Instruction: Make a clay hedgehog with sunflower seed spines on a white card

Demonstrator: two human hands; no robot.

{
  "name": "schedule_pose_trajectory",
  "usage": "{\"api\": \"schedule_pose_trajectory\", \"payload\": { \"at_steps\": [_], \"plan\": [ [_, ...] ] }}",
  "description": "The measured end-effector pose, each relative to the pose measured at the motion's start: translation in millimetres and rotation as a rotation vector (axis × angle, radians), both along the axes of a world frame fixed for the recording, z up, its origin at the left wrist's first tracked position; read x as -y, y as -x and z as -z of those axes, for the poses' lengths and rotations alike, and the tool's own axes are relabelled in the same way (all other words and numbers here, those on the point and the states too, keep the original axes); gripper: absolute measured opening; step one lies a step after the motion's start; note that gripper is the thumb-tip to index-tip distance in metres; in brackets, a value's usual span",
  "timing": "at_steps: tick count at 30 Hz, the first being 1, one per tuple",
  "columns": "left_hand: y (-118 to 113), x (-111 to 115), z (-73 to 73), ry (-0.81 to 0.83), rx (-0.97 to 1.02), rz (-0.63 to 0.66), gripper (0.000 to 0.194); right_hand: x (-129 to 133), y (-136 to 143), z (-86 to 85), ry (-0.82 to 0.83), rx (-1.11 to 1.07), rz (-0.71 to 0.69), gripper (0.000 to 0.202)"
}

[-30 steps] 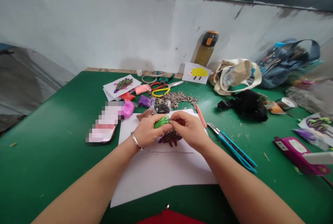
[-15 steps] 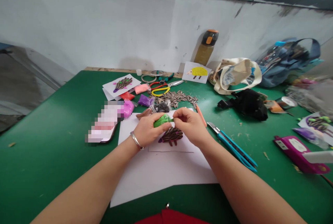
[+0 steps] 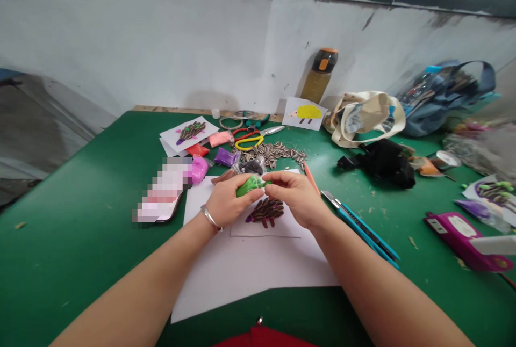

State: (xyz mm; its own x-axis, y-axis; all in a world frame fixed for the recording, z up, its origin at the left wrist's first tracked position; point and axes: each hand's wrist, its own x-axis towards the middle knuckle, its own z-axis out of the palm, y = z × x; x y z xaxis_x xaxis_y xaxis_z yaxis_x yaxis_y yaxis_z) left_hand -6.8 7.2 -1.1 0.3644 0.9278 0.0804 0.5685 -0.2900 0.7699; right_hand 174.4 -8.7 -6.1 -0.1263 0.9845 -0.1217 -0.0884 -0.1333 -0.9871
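A green packet of clay [image 3: 249, 186] is held in my left hand [image 3: 229, 199], between thumb and fingers. My right hand [image 3: 292, 194] pinches the packet's right end with thumb and fingertips. Just below both hands, a hedgehog picture [image 3: 267, 210] covered with dark seeds lies on a large white sheet [image 3: 242, 266]. Behind my hands are a dark clay packet [image 3: 252, 165], a purple packet [image 3: 226, 157] and a pile of sunflower seeds [image 3: 278, 153].
Yellow-handled scissors [image 3: 249, 143] lie behind the packets. A phone [image 3: 161, 191] is at the left. On the right are blue cutters [image 3: 365, 231], a black pouch [image 3: 387, 163] and a magenta power strip [image 3: 463, 239]. A bottle [image 3: 318, 76] stands by the wall.
The fingers of my right hand have shifted slightly left and straightened a little at the packet's end. My left hand keeps its grip, and more of the hedgehog picture shows.
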Motion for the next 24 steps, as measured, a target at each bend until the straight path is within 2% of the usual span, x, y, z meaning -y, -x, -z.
{"api": "schedule_pose_trajectory", "payload": {
  "at_steps": [9,17,24],
  "plan": [
    [0.0,0.8,-2.9,-0.019,-0.023,-0.004,0.040,-0.9,-1.7,4.8,-0.156,0.281,-0.015,0.015],
    [0.1,1.2,-3.2,-0.014,-0.020,-0.011,0.038,0.0,-1.0,-0.2,-0.042,0.186,0.002,0.029],
    [0.2,1.5,-2.7,-0.010,-0.026,-0.018,0.039,-0.4,-4.4,-1.4,-0.043,0.153,0.035,0.033]
  ]
}}
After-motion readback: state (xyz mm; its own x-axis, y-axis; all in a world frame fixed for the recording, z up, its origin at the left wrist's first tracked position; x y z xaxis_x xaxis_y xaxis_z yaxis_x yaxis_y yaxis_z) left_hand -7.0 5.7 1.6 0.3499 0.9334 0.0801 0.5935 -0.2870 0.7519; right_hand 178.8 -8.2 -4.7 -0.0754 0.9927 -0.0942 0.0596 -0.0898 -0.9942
